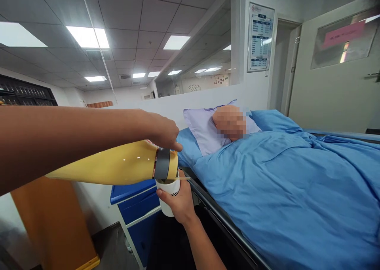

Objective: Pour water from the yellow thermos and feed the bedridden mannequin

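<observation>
Gripping yellow flask (118,165) w/ L hand (164,131) near neck (can't see exact hold), tipped approx. horiz. at mouth of white cup (168,187), left of blue quilt (276,191). Clasping cup body w/ R hand (181,202). Expect rigid, slick, prob. heavy flask: hold near neck, steady base.

Obstacle near cup (168,188): bed rail (218,214)

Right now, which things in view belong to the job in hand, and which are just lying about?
In the job:
- flask, held in the left hand
- cup, held in the right hand

Just around:
- pillow
- quilt
- cabinet
- sign
- door
</observation>
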Demonstrator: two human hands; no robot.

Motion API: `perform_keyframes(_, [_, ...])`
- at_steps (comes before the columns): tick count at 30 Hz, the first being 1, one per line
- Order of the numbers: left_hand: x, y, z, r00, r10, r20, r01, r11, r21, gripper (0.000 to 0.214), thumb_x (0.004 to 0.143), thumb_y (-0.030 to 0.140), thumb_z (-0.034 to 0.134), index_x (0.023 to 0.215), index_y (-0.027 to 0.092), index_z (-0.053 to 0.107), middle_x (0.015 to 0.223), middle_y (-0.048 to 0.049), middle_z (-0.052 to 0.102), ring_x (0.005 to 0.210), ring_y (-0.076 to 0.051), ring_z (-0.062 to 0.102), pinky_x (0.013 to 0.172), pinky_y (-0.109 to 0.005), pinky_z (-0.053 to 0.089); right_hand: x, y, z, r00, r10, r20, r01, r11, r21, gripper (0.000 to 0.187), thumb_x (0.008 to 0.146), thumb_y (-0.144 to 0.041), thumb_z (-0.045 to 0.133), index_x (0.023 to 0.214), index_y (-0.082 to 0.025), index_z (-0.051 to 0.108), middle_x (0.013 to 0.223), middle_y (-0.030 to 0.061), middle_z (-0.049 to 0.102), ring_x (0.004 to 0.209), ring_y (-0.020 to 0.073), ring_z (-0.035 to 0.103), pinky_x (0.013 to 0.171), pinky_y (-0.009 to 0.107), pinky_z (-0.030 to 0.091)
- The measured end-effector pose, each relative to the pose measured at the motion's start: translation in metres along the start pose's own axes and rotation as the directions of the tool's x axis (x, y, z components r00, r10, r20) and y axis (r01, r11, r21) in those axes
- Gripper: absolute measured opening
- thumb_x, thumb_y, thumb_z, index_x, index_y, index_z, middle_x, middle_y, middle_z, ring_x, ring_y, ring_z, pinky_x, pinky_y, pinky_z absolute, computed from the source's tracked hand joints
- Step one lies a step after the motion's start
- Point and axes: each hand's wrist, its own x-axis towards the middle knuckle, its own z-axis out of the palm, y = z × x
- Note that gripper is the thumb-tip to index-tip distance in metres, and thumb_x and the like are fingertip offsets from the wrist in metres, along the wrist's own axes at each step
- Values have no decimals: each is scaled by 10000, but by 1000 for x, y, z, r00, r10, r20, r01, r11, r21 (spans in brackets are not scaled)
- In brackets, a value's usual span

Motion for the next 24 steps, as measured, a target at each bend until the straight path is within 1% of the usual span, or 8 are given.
perform_keyframes(2, [0, 0, -1, 1000, 10, 20, -10, 999, 32, 654, 799, 717, 434, 972, 190, 780, 867, -176, 707, 820, -313, 623, 766, -428, 455, 0, -1, 1, 1000, -5, -3, 5, 1000, 10, 466, 661, -365, 800, 1050, -219, 590, 837, 0, 687, 748, 192, 615, 687, 315, 488])
perform_keyframes(5, [1, 2, -2, 1000, 12, 29, -13, 999, 35, 665, 795, 734, 434, 987, 198, 778, 867, -171, 709, 839, -310, 622, 774, -417, 456, 0, -1, 1, 1000, -1, 0, 1, 999, 34, 459, 667, -362, 794, 1053, -222, 588, 843, 3, 692, 748, 195, 619, 686, 319, 494])
perform_keyframes(12, [8, 5, -1, 1000, -6, 4, 6, 1000, -13, 634, 770, 727, 499, 998, 200, 770, 894, -173, 715, 893, -336, 619, 817, -440, 453, 0, 4, -2, 1000, 24, -1, -24, 999, 42, 507, 675, -396, 796, 1096, -225, 570, 865, 10, 695, 786, 210, 632, 710, 333, 500])
perform_keyframes(17, [14, 7, -1, 1000, -14, -9, 13, 998, -58, 587, 724, 720, 574, 936, 211, 776, 899, -162, 712, 932, -354, 618, 858, -459, 437, 0, 7, -3, 1000, 27, -16, -26, 998, 49, 533, 673, -413, 811, 1108, -219, 570, 900, 19, 702, 803, 211, 638, 717, 332, 506])
perform_keyframes(20, [16, 10, -2, 1000, -3, 3, 3, 999, -52, 588, 740, 725, 547, 949, 225, 773, 900, -153, 711, 943, -350, 614, 869, -457, 433, 0, 8, -4, 1000, 20, -16, -19, 998, 57, 533, 678, -424, 808, 1110, -217, 572, 904, 22, 704, 795, 207, 637, 717, 331, 509])
perform_keyframes(24, [19, 13, -4, 1000, 1, 4, -1, 1000, -28, 604, 749, 729, 524, 1013, 240, 759, 918, -147, 711, 970, -351, 605, 876, -446, 427, 1, 9, -8, 999, 10, -43, -8, 1000, 28, 548, 673, -439, 811, 1115, -215, 579, 911, 25, 713, 806, 216, 651, 721, 335, 519])
